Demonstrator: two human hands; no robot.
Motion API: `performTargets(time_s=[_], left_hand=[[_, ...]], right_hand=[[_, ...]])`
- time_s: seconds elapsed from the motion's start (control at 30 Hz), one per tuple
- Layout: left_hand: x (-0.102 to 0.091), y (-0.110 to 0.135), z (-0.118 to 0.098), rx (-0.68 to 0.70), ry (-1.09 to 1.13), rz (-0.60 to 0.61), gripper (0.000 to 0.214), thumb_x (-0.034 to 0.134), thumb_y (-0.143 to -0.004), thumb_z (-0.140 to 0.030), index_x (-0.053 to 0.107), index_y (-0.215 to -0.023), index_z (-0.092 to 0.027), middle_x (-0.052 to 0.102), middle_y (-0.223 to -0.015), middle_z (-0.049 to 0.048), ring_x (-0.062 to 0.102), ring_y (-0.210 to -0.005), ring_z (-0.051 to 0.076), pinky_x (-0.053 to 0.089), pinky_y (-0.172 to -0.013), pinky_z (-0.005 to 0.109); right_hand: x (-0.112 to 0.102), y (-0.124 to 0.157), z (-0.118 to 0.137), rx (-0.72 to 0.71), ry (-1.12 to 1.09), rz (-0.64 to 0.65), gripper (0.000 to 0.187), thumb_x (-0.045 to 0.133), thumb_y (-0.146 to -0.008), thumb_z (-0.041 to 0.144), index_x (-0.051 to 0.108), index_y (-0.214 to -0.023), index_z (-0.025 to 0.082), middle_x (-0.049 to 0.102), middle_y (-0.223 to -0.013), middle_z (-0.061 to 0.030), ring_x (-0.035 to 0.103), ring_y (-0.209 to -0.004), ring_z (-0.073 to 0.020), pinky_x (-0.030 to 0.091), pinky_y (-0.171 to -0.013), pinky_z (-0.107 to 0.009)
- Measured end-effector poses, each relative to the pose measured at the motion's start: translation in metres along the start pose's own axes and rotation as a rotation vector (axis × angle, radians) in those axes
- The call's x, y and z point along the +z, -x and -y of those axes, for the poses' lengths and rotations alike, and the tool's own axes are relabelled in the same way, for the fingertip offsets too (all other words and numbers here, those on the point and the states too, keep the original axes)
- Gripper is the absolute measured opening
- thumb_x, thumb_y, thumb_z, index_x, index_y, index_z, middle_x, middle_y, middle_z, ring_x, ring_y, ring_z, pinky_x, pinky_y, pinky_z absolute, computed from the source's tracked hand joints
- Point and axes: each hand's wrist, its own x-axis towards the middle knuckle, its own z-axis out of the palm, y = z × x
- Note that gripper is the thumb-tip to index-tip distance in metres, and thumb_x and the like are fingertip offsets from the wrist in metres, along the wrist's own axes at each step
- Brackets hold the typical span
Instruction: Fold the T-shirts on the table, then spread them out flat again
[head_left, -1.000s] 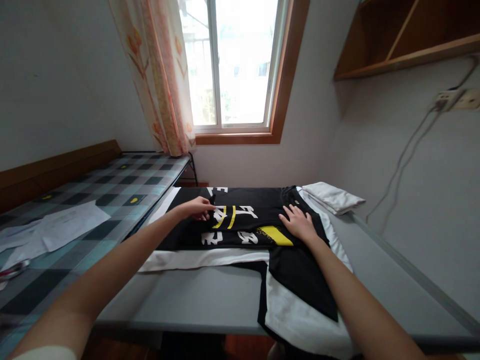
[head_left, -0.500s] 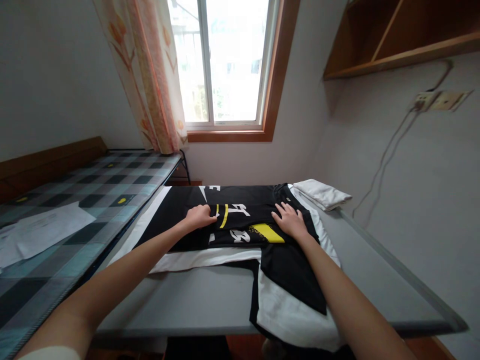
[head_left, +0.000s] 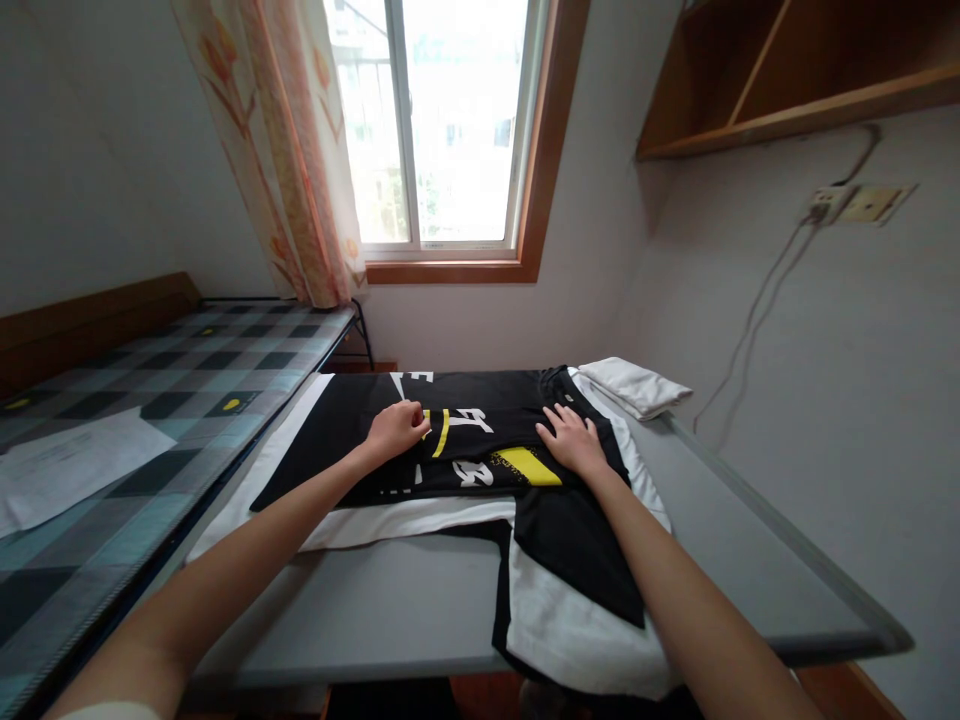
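A black and white short-sleeved T-shirt [head_left: 480,390] with white lettering and yellow marks lies across the grey table, its collar to the right. One sleeve [head_left: 585,620] hangs toward me over the front edge. My left hand [head_left: 397,430] is closed on top of the shirt's middle, beside a yellow stripe. Whether cloth is pinched in its curled fingers is hidden. Near the collar, my right hand [head_left: 574,440] lies flat on the black fabric with fingers spread.
A folded white cloth [head_left: 634,385] sits at the table's far right. Left of the grey table [head_left: 375,600] is a bed with a checked cover [head_left: 277,330] and paper sheets [head_left: 82,460]. A wooden shelf [head_left: 825,110] hangs at upper right.
My left hand has lifted a little and its fingers are more curled. The shirt's near left part now spreads farther left and toward me. My right hand stays on the shirt; the view has shifted slightly.
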Motion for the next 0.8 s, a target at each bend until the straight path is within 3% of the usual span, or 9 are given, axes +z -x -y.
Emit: performTargets(time_s=[0.1,0.23,0.37,0.57,0.8], left_hand=[[0.016,0.003,0.002,0.234,-0.008,-0.068,0.047,0.055,-0.083,-0.047,0.06,-0.122,-0.022,0.058,-0.13,0.0108,0.049,-0.126,0.028,0.036,-0.106,0.042],[0.036,0.007,0.008,0.287,-0.079,0.034,0.061,0.044,-0.09,-0.054,0.042,-0.143,-0.024,0.037,-0.152,0.0101,0.023,-0.145,0.028,0.015,-0.117,0.05],[0.039,0.012,0.011,0.296,-0.1,0.074,0.061,0.035,-0.093,-0.053,0.038,-0.147,-0.024,0.032,-0.156,0.0069,0.02,-0.146,0.026,0.013,-0.118,0.05],[0.037,0.019,0.012,0.235,-0.107,0.008,0.053,0.038,-0.092,-0.034,0.044,-0.144,-0.024,0.037,-0.153,0.0042,0.025,-0.145,0.024,0.018,-0.118,0.046],[0.038,0.021,0.01,0.196,-0.138,0.05,0.054,0.036,-0.091,-0.03,0.042,-0.145,-0.024,0.034,-0.154,0.0034,0.022,-0.146,0.025,0.017,-0.117,0.048]], right_hand=[[0.001,-0.001,0.0,-0.004,0.0,-0.001,0.059,0.027,-0.096,0.051,0.04,-0.146,0.022,0.032,-0.155,-0.0078,0.025,-0.143,-0.0237,0.018,-0.114,-0.051],[0.002,-0.001,-0.001,-0.005,-0.001,-0.006,0.059,0.027,-0.096,0.05,0.04,-0.146,0.022,0.032,-0.155,-0.0076,0.025,-0.143,-0.0241,0.019,-0.114,-0.052],[0.001,0.0,-0.001,-0.009,-0.003,-0.012,0.059,0.027,-0.096,0.05,0.041,-0.146,0.022,0.033,-0.155,-0.0078,0.026,-0.142,-0.0233,0.019,-0.114,-0.052],[0.001,0.0,-0.001,-0.015,-0.005,-0.018,0.059,0.027,-0.096,0.05,0.041,-0.146,0.022,0.034,-0.154,-0.0083,0.026,-0.142,-0.0239,0.02,-0.114,-0.052],[0.003,-0.001,-0.002,-0.012,-0.007,-0.01,0.058,0.027,-0.096,0.051,0.041,-0.146,0.023,0.033,-0.155,-0.0079,0.026,-0.143,-0.0238,0.018,-0.114,-0.051]])
